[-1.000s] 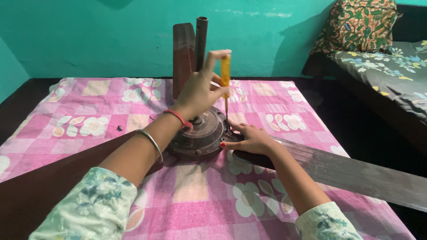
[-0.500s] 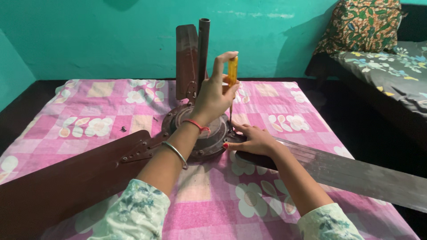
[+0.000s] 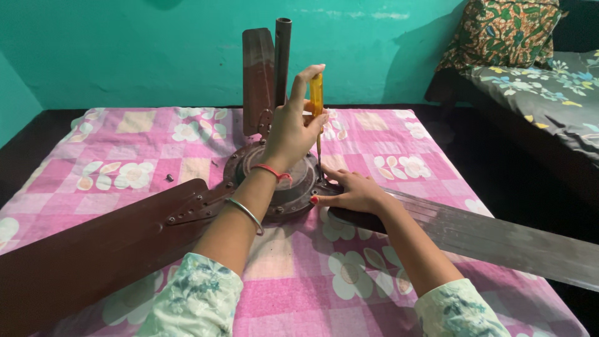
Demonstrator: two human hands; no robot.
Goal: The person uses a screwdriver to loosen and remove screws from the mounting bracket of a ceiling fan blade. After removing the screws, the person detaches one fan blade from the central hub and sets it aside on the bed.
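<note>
Screwdriver (image 3: pixel 317 93), stiff and light, stands upright at the fan motor's (image 3: pixel 284 181) three o'clock rim, left hand (image 3: pixel 293 128) clamped on its yellow handle; right hand (image 3: pixel 349 190) presses flat on the blade (image 3: pixel 486 234) root.

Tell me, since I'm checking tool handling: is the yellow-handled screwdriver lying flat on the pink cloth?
No: the left hand holds the screwdriver upright, its tip down at the fan motor hub beside the right hand.

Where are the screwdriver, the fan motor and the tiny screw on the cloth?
screwdriver (image 3: pixel 317 93), head view, yellow handle.
fan motor (image 3: pixel 296 187), head view, round brown housing.
loose screw (image 3: pixel 169 177), head view, whole dark piece on cloth.
</note>
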